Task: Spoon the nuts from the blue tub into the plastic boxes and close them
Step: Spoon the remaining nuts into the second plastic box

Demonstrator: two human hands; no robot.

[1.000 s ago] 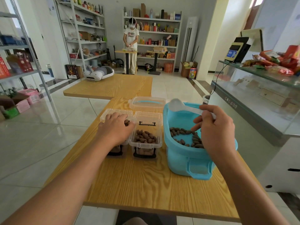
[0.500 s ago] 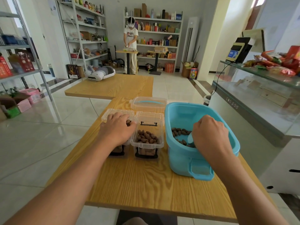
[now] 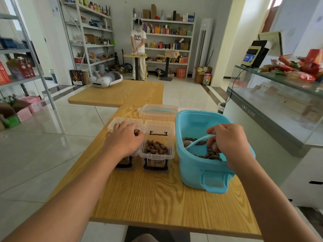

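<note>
Here, in the head view, the right hand (image 3: pixel 227 144) is reaching down into the blue tub (image 3: pixel 197 172), its fingers curling round the handle of a pale scoop (image 3: pixel 199 141) whose bowl is lying among the nuts (image 3: pixel 209 152) on the tub's floor. The tub is sitting at the right of the desk (image 3: pixel 157 198), close to its right edge, with its front latch facing the person. The left hand (image 3: pixel 125 140) is resting on top of the left plastic box (image 3: pixel 122 161), fingers bent over its rim, and is hiding most of that box, so how full it is cannot be told; one nut is showing beside the fingertips. Touching it on the right, the second plastic box (image 3: pixel 157 154) is standing open and holding nuts, its clear lid (image 3: pixel 160 128) lying back behind it. A separate clear lid with a blue handle (image 3: pixel 158 111) is lying farther back, just behind the boxes and touching the tub's far corner. Bare wood is stretching between the boxes and the near desk edge, and the far desk surface is carrying only a white headset (image 3: pixel 104 80). The glass counter (image 3: pixel 279 105) is standing close along the right. Both forearms are running out of the frame at the bottom
</note>
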